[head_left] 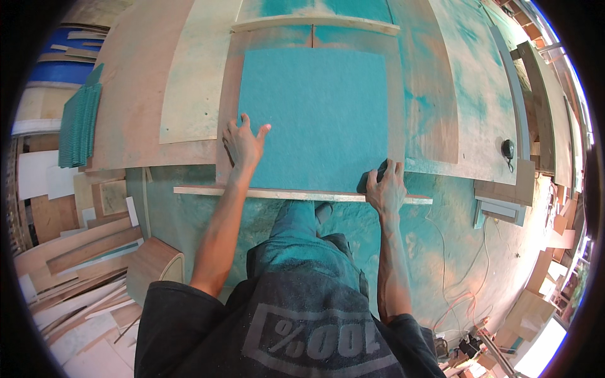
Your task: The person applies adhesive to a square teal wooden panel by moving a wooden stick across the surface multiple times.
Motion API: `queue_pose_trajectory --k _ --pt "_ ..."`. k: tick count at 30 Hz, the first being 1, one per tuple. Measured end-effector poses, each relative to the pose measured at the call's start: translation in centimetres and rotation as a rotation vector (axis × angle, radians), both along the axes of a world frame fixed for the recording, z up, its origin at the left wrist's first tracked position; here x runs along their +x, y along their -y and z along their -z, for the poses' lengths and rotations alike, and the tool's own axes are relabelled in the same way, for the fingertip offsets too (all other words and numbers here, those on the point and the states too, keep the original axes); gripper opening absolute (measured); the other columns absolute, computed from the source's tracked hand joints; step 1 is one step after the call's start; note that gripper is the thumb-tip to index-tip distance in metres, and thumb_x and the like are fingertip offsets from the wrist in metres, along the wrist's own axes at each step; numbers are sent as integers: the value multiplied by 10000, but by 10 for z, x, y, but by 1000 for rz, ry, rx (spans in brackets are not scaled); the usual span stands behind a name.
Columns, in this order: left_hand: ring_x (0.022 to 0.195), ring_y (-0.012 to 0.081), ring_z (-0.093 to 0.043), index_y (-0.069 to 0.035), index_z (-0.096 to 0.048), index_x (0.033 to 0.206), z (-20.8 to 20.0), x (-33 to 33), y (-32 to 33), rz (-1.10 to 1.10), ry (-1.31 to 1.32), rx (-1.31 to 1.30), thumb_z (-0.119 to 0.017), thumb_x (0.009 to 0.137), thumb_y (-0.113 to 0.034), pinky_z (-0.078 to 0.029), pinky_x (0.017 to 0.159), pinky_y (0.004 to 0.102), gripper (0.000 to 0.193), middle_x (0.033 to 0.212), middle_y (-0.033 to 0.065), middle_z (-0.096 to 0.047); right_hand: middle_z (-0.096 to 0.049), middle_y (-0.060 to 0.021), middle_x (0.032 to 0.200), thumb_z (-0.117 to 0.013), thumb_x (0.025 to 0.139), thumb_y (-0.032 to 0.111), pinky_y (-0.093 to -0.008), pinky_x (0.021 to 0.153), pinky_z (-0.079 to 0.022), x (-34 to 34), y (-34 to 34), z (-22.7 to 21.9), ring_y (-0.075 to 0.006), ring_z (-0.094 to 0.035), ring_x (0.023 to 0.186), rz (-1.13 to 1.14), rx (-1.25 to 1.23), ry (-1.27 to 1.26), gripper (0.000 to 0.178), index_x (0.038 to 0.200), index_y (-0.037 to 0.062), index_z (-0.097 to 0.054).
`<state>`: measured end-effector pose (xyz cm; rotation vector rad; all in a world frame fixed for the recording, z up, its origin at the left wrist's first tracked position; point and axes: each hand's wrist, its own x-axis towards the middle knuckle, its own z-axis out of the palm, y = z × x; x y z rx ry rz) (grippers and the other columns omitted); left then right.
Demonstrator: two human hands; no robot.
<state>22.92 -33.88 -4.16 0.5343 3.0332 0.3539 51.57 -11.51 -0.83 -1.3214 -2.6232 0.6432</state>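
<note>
On brown board (395, 113), teal panel (313, 120) laid flat, face evenly coloured; work with dark block (362, 183) judged underway, amount left not tellable. Block grasped by right hand (386, 186) at near right corner; left hand (244, 143) spread at left edge, nothing visibly held.

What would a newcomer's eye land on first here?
Most likely the big flat teal panel in the middle of the view, directly in front of the person. Next, the two hands: the left hand spread at its left edge, the right hand on a dark block at its near right corner. Then the stack of teal pieces at far left.
</note>
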Motion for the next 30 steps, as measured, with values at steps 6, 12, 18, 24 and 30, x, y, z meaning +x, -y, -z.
queue_pose_trajectory --k 6,12,18,24,30 --pt "1307 459 -517 5 -579 1516 8 4 19 -3 39 125 -799 935 -536 -446 1108 569 824 1437 253 -542 -589 -220 1160 -664 923 267 -552 821 -568 -3 4 -5 -439 -657 1069 2 30 -8 383 1173 -14 -594" --pt "1317 464 -513 -2 -530 1546 4 4 12 -9 11 -83 -734 1006 -467 -441 1107 596 741 1466 260 -505 -604 -232 1182 -675 916 305 -548 837 -577 -5 4 -9 -437 -659 1081 -7 35 -33 436 1209 -11 -611" --pt "1520 590 -288 -217 -398 1672 -42 36 -94 271 150 -54 -699 993 -567 -372 1154 725 820 1700 306 -249 -617 -170 1237 -811 884 398 -510 1000 -478 7 5 -5 -363 -599 1164 -192 274 -246 664 1402 27 -624" --pt "1570 615 -169 -305 -290 1720 -27 41 -142 330 222 -122 -656 935 -746 -287 1165 807 972 1757 300 -143 -658 -72 1186 -799 922 420 -432 955 -450 32 39 -21 -281 -616 1080 -642 61 -236 464 1263 116 -718" --pt "1559 623 -185 -285 -333 1706 -23 32 -139 340 240 -125 -652 920 -772 -293 1132 839 978 1750 307 -158 -692 -29 1106 -775 957 341 -417 920 -458 23 40 -14 -240 -636 1035 -616 20 -286 305 1160 117 -738"
